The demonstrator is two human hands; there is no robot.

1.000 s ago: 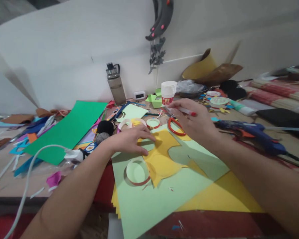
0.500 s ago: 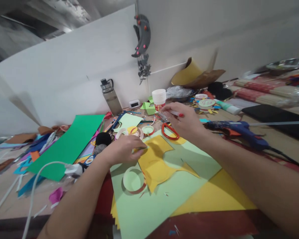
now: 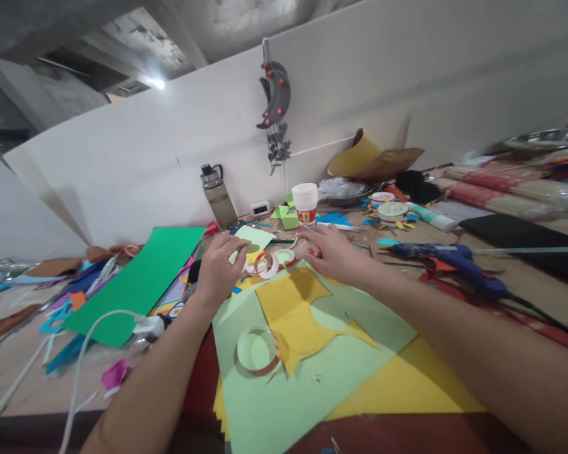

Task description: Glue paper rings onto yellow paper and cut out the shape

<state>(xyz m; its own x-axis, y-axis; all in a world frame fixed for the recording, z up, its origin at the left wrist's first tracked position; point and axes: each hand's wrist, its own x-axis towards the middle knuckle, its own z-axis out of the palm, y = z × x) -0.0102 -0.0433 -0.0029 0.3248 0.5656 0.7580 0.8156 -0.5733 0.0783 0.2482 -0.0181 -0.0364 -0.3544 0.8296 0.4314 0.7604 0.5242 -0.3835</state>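
Observation:
My left hand (image 3: 221,265) is over the far left corner of the pale green sheet (image 3: 360,372), thumb apart from the fingers, nothing visible in it. Close by lie a small pale green paper (image 3: 254,236) and several paper rings (image 3: 268,265). My right hand (image 3: 329,253) is closed around the red handles of the scissors (image 3: 315,251); their blades are mostly hidden. A cut yellow paper piece (image 3: 296,315) with pointed and curved edges rests on the green sheet. Left of it stands a larger paper ring (image 3: 257,351) with a red edge.
Stacked paper cups (image 3: 305,203), a bottle (image 3: 219,198) and a small clock (image 3: 260,209) stand along the wall. A blue glue gun (image 3: 454,258) lies at right near a black flat object (image 3: 525,233). Green card (image 3: 142,287) and a white cable (image 3: 82,353) occupy the left.
My left hand has left the yellow paper, moving up and left. My right hand has let go of the red-tipped pen and taken the scissors' red handles. The view has tilted up slightly.

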